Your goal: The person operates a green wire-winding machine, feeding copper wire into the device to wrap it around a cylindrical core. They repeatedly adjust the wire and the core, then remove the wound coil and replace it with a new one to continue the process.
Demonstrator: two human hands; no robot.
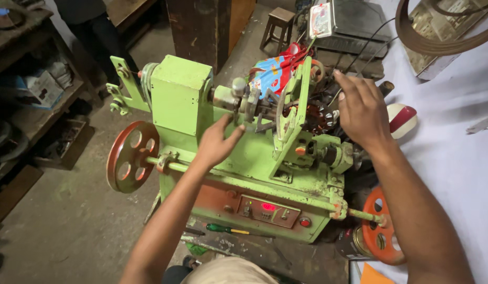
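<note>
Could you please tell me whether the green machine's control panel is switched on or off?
On: the small display on the green machine's front panel glows red. Whether the spindle is turning, I cannot tell.

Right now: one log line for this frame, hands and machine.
left hand: on spindle knob | right hand: open over dark stator | green winding machine: red display lit

the winding machine [191, 100] is pale green, chipped to reddish patches along its front panel [265, 210], where a small display glows red. its left wheel [129, 156] is dull red, the right wheel [379, 226] brighter orange-red. a cloth [273, 71] on top is blue with red and yellow print. the screwdriver [225, 229] has a green handle with a yellow band. the ball [401, 120] is white and dark red.
</note>
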